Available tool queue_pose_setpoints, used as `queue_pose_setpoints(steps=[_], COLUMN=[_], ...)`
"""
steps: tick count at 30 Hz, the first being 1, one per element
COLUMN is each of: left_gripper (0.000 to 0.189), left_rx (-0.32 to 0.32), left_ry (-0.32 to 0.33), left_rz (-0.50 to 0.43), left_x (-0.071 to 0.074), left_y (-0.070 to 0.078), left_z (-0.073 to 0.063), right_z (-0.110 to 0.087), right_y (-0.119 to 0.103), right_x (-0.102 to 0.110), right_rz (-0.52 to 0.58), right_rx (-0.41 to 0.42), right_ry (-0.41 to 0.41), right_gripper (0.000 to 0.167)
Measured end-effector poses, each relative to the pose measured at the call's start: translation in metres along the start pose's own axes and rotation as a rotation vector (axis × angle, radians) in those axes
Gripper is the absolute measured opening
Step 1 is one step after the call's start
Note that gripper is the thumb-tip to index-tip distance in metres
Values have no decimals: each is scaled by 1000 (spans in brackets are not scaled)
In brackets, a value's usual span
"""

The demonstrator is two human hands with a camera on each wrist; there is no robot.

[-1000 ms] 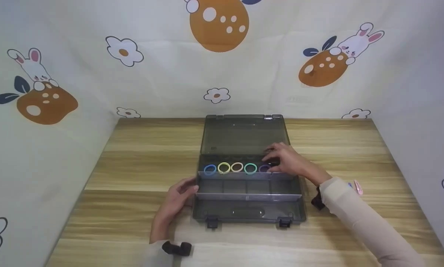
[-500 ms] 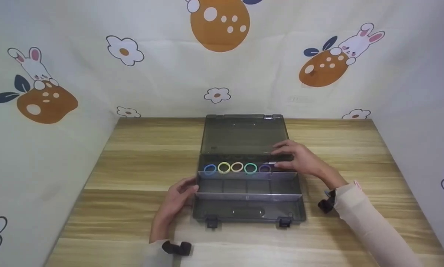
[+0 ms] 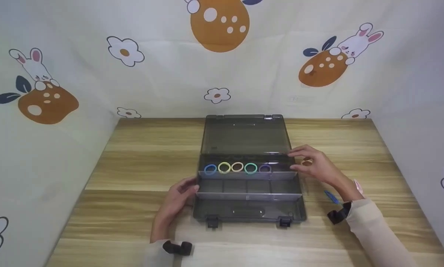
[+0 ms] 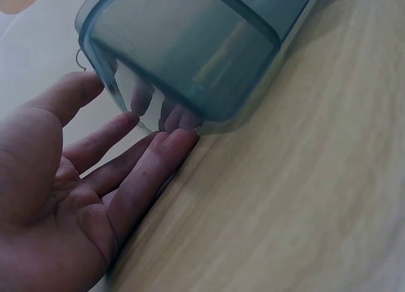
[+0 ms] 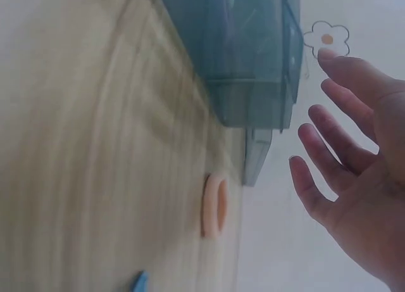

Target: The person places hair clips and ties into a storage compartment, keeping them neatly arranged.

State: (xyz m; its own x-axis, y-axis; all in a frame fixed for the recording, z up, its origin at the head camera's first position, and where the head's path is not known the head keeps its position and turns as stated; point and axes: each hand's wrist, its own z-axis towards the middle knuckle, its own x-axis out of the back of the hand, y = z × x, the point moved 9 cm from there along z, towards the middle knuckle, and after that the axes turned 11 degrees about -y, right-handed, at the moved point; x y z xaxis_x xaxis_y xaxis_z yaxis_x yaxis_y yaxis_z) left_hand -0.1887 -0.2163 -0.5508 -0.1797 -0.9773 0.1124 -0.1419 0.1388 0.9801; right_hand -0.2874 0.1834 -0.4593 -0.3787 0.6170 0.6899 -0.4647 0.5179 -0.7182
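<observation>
A translucent dark grey compartment box point(image 3: 250, 213) lies on the table with its lid point(image 3: 244, 135) folded back. Small hair ties lean in a row in its rear compartment: blue point(image 3: 205, 170), yellow point(image 3: 218, 168), peach, green point(image 3: 245, 168) and purple. My left hand point(image 3: 175, 200) touches the box's left end, fingers extended; the left wrist view shows its fingertips point(image 4: 183, 135) against the wall. My right hand point(image 3: 318, 167) hovers by the right rear corner with fingers spread, holding nothing; in the right wrist view it is apart from the box.
On the table right of the box lies a peach hair tie point(image 5: 210, 206), partly behind my right hand in the head view. Closer to me are a blue hair clip point(image 3: 332, 197) and a pink hair clip point(image 3: 358, 187), partly hidden by my wrist. Patterned cloth surrounds the table.
My right hand has moved right, out of the rear compartment past the box's edge. The peach hair tie and blue clip on the table have come into view. My left hand stays put.
</observation>
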Motion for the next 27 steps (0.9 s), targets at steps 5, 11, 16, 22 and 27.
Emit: queue_pose_setpoints(steps=[5,11,16,22,27], left_gripper=[44,45,45,44,44], left_rx=[-1,-4,-5,-6,-4], left_ry=[5,-6,-6,-5,-8], left_rz=[-21,-38,-24,4,25], left_x=[0,-2,-1,0,0], left_y=[1,0,0,-2,-3], left_z=[0,-1,-1,0,1], right_z=[-10,-23,-27,-29,-24], right_y=[11,43,60,76,77], right_x=[7,12,14,14,14], right_rz=[32,45,63,143,93], right_rx=[-39,-162,-236,-315,-288], right_ry=[26,19,-6,-91,-108], right_gripper=[32,34,41,50,53])
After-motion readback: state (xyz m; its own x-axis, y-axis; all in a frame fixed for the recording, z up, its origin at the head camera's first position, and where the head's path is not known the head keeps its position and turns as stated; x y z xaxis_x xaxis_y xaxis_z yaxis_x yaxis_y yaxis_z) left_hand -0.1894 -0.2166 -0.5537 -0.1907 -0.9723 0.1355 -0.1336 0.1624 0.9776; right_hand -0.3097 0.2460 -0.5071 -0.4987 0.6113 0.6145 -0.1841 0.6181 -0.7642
